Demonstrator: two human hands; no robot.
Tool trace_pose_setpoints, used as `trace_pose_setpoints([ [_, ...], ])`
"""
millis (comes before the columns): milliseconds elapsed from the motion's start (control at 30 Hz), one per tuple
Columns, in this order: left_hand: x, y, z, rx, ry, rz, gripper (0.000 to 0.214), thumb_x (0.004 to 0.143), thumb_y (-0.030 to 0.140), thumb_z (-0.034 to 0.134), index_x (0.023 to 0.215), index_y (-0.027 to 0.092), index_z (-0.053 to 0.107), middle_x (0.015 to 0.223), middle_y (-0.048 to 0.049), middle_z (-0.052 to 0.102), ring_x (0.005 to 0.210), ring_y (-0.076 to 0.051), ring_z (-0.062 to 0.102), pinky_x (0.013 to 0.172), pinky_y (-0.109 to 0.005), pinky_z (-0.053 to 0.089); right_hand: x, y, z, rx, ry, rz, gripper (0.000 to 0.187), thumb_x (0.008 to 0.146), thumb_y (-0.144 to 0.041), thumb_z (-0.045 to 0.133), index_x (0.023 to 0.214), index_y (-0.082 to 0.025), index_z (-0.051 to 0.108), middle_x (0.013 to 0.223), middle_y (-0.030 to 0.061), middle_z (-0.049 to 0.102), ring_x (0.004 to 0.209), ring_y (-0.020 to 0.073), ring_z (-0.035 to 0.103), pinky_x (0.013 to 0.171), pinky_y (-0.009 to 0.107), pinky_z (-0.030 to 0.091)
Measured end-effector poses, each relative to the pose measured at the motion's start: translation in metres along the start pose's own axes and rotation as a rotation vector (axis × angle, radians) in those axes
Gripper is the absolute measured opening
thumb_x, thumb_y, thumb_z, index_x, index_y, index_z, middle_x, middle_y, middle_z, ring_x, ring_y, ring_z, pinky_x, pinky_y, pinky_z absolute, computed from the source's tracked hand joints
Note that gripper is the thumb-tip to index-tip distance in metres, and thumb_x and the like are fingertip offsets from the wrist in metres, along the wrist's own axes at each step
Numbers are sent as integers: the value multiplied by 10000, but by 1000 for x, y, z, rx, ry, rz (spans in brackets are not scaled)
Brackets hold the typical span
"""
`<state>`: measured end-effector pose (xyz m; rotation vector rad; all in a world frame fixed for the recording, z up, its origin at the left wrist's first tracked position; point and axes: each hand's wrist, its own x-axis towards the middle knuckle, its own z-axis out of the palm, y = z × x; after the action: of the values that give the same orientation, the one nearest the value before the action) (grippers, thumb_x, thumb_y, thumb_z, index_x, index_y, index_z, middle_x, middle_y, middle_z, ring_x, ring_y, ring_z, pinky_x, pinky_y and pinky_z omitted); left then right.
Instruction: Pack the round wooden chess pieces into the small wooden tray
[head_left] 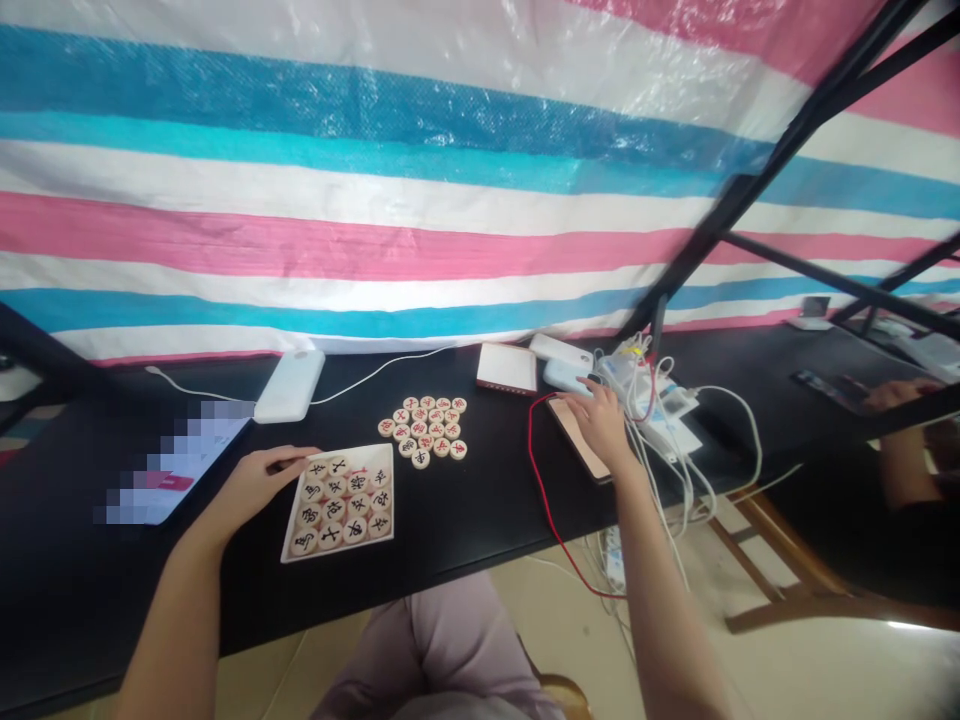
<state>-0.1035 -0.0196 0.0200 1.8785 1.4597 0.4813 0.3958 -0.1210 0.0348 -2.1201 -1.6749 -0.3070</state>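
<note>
My left hand (259,485) is at the upper left corner of a shallow white box (285,545), its thumb and a finger closed about the corner. Rows of round Chinese chess pieces (333,510) fill the box, mostly with black characters. Beyond it, a loose group of Chinese chess pieces (426,428) lies flat on the table, most marked in red. My right hand (600,425) is open, fingers apart, over the far end of a flat tan-topped object with dark edges (581,440). Its fingertips are near a pale blue-white device (566,374); contact is hard to tell.
The black table (465,520) runs along a striped plastic sheet. A white box lid (507,368), a white power bank (291,385) and a lit tablet-like screen (199,460) lie on it. Tangled cables (660,400) and a red cord (534,450) are at right, near another person's hand (904,393).
</note>
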Motion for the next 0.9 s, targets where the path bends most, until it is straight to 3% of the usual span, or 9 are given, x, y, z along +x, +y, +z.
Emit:
trace_pose_setpoints([
  [133, 0, 0, 0, 7, 8, 2, 432, 699, 542, 584, 914, 199, 734, 1026, -69, 715, 1013, -287, 623, 879, -340, 489, 0, 21, 8, -42, -38, -93, 349, 931, -398, 364, 1034, -322, 688, 1302, 39, 496, 1152, 284, 435, 897, 466, 402],
  [467, -2, 4, -1, 0, -5, -18, 470, 679, 576, 590, 914, 196, 735, 1017, -67, 719, 991, -280, 637, 883, -333, 490, -4, 25, 21, -73, -112, -101, 323, 920, -431, 377, 1099, -397, 644, 1393, 5, 408, 1225, 310, 389, 895, 514, 430],
  [633, -5, 11, -1, -20, -7, -62, 498, 670, 582, 588, 937, 186, 728, 1035, -74, 713, 988, -283, 638, 896, -353, 487, -5, 26, 18, -52, -57, -71, 361, 933, -407, 334, 1144, -370, 625, 1381, 25, 417, 1229, 308, 384, 934, 530, 402],
  [900, -3, 9, 0, -5, 5, -36, 475, 677, 574, 581, 918, 194, 732, 1031, -71, 714, 1001, -287, 632, 901, -354, 483, -4, 28, 20, -39, -72, -68, 388, 942, -393, 304, 1112, -339, 648, 1353, 48, 437, 1220, 296, 397, 929, 514, 410],
])
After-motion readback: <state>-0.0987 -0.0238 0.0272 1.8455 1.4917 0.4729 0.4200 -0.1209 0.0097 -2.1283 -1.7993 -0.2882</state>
